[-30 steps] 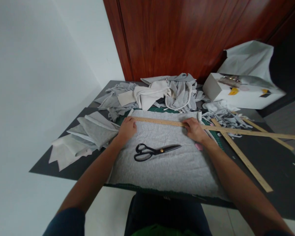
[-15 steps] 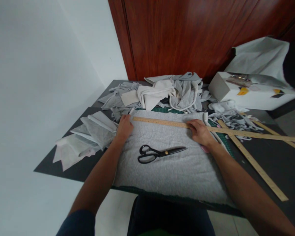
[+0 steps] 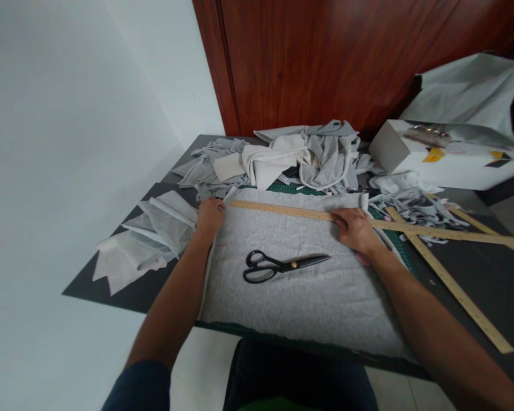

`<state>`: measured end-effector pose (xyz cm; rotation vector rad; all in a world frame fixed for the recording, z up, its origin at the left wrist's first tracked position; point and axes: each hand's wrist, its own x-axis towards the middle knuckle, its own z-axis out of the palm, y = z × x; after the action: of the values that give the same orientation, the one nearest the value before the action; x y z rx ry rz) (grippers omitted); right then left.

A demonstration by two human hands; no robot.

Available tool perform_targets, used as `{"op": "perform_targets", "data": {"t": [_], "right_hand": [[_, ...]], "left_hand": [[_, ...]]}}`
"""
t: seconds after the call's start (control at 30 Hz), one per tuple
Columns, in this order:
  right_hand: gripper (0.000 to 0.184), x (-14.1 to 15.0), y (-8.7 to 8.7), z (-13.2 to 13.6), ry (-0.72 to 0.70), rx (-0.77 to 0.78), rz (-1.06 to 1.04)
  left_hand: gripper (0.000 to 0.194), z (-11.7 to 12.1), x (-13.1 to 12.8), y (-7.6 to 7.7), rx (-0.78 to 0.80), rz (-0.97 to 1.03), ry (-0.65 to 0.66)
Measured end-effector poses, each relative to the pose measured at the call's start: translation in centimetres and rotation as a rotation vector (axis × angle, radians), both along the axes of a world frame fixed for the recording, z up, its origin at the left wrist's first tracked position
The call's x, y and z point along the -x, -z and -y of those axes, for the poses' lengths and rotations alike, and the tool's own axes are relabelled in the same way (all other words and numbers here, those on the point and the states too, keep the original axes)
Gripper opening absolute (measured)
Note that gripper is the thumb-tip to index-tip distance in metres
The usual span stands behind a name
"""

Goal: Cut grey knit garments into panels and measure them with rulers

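Note:
A rectangle of grey fabric (image 3: 291, 302) lies flat, with a long wooden ruler (image 3: 278, 210) across its upper part. My right hand (image 3: 353, 227) rests on this ruler near the fabric's right side, fingers curled round its edge. At the upper left corner of the fabric is my left hand (image 3: 211, 217), its fingers drawn together beside the edge, just left of the ruler's end. What is between those fingertips is too small to tell. Black scissors (image 3: 293, 265) lie on the fabric between my forearms, blades pointing right. A pink bit shows under my right wrist.
Grey and white fabric scraps (image 3: 274, 162) are heaped at the back, with folded pieces (image 3: 154, 231) at left. A white box (image 3: 445, 162) stands back right. Another wooden ruler (image 3: 458, 291) crosses under the long one. A green cutting mat (image 3: 394, 237) shows beneath the fabric.
My left hand has shifted slightly left, off the fabric's corner and away from the ruler's end. My right hand stays on the ruler. The view has shifted a little.

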<state>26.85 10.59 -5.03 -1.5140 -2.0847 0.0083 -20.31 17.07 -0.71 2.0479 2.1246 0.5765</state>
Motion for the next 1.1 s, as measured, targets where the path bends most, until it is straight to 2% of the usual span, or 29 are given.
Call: {"op": "perform_targets", "data": {"t": [0.3,0.43,0.63,1.1], "right_hand": [[0.035,0.9,-0.1,0.1,-0.032,-0.028,-0.030],[0.035,0.8,0.1,0.1,-0.064,-0.007,-0.040],[0.033,0.7,-0.1,0.0,-0.086,-0.009,-0.067],[0.032,1.7,-0.9,0.6,-0.136,-0.023,-0.072]], "left_hand": [[0.028,-0.1,0.7,-0.2,-0.076,-0.029,-0.004],[0.033,-0.3,1.0,0.0,-0.090,-0.012,-0.033],[0.042,-0.5,0.7,0.1,-0.056,0.009,0.048],[0.045,-0.5,1.6,-0.2,-0.038,-0.010,-0.017]]}}
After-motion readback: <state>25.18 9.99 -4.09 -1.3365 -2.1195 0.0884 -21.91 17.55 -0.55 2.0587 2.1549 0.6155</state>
